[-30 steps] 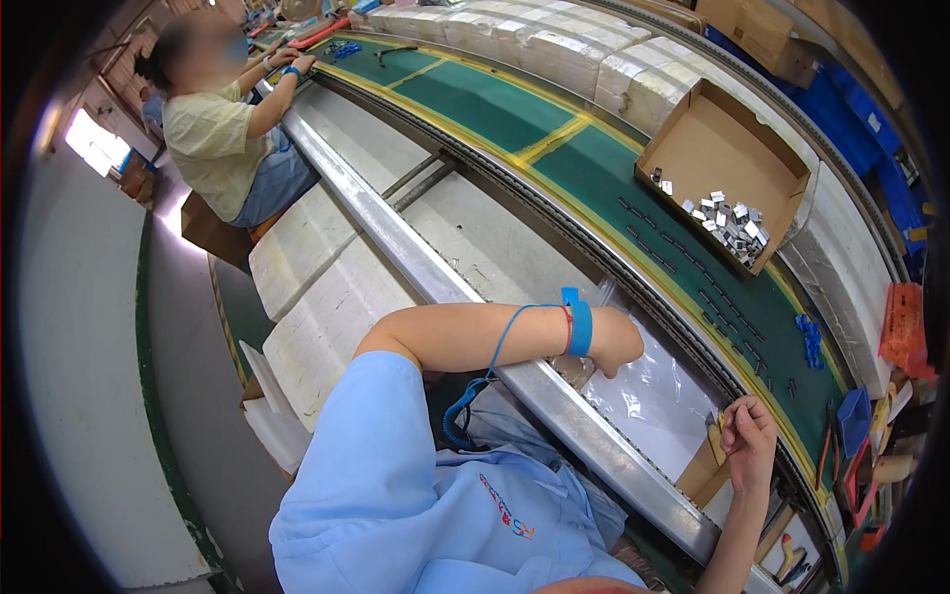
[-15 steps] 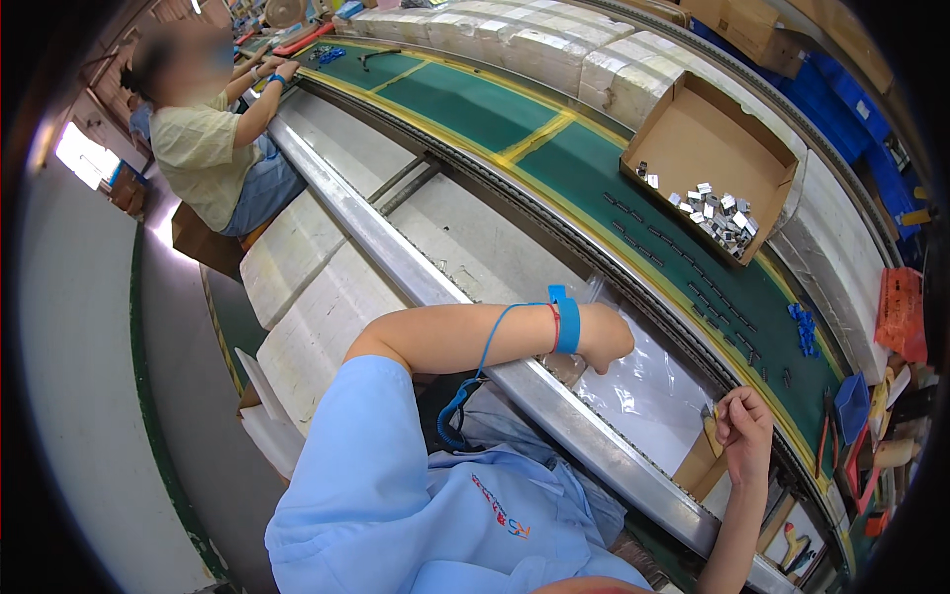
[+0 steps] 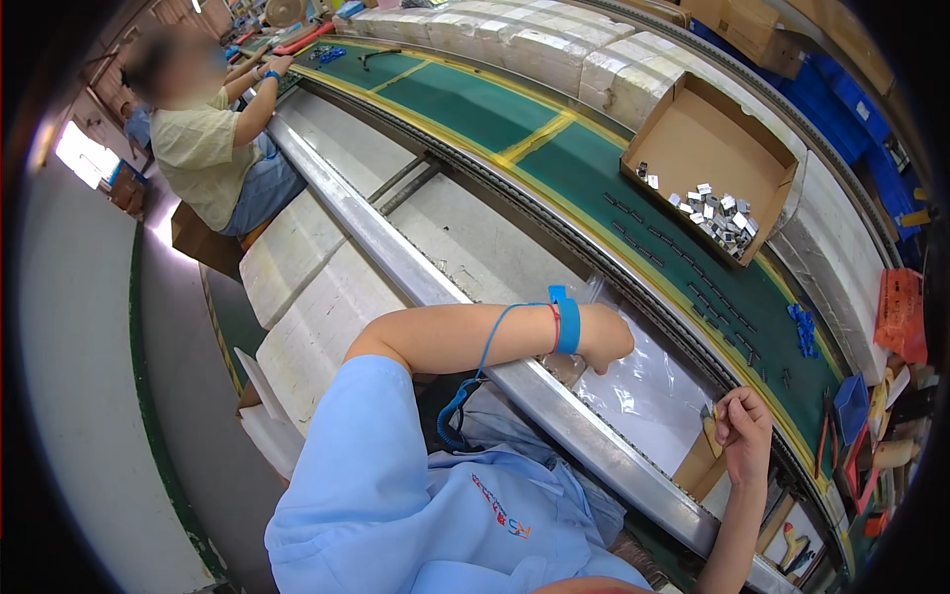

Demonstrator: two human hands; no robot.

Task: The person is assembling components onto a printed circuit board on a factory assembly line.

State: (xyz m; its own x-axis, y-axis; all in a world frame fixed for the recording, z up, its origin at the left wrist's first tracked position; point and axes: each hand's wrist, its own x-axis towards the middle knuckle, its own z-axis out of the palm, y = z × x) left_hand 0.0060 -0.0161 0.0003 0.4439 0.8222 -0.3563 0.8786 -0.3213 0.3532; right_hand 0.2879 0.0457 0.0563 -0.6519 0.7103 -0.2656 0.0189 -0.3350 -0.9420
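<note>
My left hand [image 3: 602, 337], with a blue wrist strap [image 3: 565, 322] and its cord, is closed above the tray's white sheet and clear plastic film [image 3: 648, 381]. Its fingers curl downward, and anything inside them is hidden. To the right, my right hand [image 3: 744, 428] is held up with its fingers bent in a pinch, by the edge of the green belt [image 3: 633, 188]. Next to its fingertips shows a small tan and dark piece [image 3: 711, 428]; whether the fingers grip it is unclear. Several small dark strips [image 3: 683, 259] lie in rows on the belt.
A cardboard box [image 3: 717, 139] with several small silvery metal parts [image 3: 727, 220] stands across the belt. Blue parts [image 3: 804, 332] lie at the belt's right. A metal rail [image 3: 574, 426] runs before me. Another person [image 3: 203, 148] works at the far left. White foam blocks [image 3: 554, 45] line the back.
My two hands stay where they were. At the far left, the other person's head and arms have shifted slightly.
</note>
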